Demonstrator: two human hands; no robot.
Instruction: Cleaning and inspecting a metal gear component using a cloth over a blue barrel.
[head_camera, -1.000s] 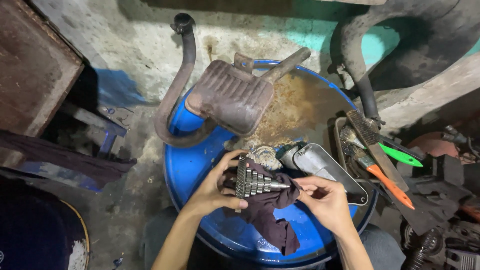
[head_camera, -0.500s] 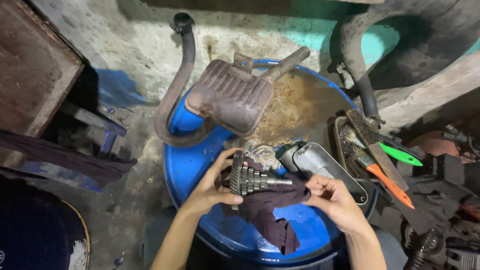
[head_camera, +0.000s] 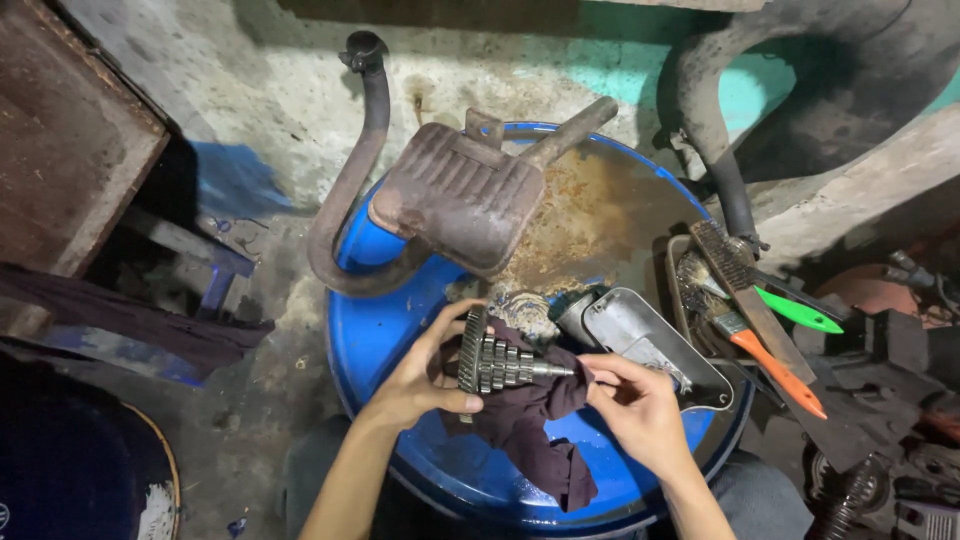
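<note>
Two big things fill the space beyond the hands: a blue drum (head_camera: 400, 330) serving as the tabletop, and a rusty exhaust muffler (head_camera: 460, 195) lying across its far side, its curved pipe sweeping off beyond the left hand. Just past the right hand sits a grey metal tray (head_camera: 650, 335); further right, a shallow pan holds a wire brush (head_camera: 745, 285) and brushes with green and orange handles. A dark cloth (head_camera: 530, 430) drapes between the hands. The left hand (head_camera: 420, 375) is clamped on a stepped gear shaft (head_camera: 495, 362), long axis level, largest gear at the left palm, thin tip pointing toward the right hand (head_camera: 635, 405), which pinches the cloth at that tip.
</note>
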